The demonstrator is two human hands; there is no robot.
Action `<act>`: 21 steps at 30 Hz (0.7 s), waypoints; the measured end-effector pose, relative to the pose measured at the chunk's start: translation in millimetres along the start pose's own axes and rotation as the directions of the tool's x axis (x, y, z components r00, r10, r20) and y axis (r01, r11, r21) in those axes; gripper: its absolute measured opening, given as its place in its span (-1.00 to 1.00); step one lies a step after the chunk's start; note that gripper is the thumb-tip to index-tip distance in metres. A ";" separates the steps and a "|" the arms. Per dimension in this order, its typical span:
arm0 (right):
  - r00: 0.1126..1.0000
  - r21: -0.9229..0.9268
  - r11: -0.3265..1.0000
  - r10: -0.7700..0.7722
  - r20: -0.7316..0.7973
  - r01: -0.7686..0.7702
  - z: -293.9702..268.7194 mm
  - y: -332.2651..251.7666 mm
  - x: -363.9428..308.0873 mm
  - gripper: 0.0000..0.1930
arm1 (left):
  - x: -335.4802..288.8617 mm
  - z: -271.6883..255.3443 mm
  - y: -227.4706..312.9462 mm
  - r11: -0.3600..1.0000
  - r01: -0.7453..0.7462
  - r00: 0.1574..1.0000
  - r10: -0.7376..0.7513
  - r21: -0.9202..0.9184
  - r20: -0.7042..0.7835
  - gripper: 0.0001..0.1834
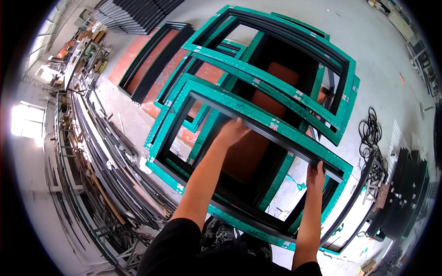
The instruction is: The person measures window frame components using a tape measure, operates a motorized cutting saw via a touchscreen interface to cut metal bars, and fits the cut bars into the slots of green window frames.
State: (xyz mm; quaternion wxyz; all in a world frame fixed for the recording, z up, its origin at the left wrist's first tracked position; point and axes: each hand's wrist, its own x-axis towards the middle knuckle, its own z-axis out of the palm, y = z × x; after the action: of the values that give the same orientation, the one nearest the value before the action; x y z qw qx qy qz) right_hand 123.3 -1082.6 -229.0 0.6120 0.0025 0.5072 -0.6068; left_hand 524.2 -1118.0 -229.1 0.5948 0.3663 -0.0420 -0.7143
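Observation:
A rectangular window frame (216,96), black with green protective film, lies nearest me on top of other frames. A long dark strip (271,136) runs along the inner side of its far bar. My left hand (232,132) reaches through the opening, its fingers closed at the left part of this strip. Further right, my right hand (316,177) grips the strip near its right end, fingertips up at the frame's edge. Whether the strip is seated in the frame or loose, I cannot tell. My palms hide part of the grip.
Beyond lies another green-filmed frame (267,80), overlapping the near one. Reddish boards (133,48) and a dark frame stack (159,62) are at the far left. Long profiles (115,156) fill a rack on the left. Black coils (369,131) and dark profiles (400,198) stand right.

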 end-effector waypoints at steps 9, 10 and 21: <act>0.995 -0.089 0.996 -0.021 0.096 0.030 11.7 9.1 33.6 -0.68 | 20.5 -56.1 4.3 0.999 0.009 0.997 -0.005 0.046 -0.082 -0.74; 0.994 -0.083 0.997 0.003 0.106 0.006 10.9 4.6 33.5 -0.66 | 24.2 -58.9 6.5 0.997 0.028 0.997 -0.022 0.068 -0.077 -0.73; 0.946 -0.230 0.932 -0.228 0.232 0.281 -19.4 1.5 40.7 -0.60 | 24.5 -39.1 -7.6 0.997 -0.020 0.977 0.034 0.069 -0.211 -0.68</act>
State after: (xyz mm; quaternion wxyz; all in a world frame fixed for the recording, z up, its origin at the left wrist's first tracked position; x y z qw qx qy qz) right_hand 102.2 -1100.3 -264.7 0.5710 -0.2050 0.5137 -0.6067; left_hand 539.8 -1122.7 -273.0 0.5931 0.4593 -0.0073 -0.6612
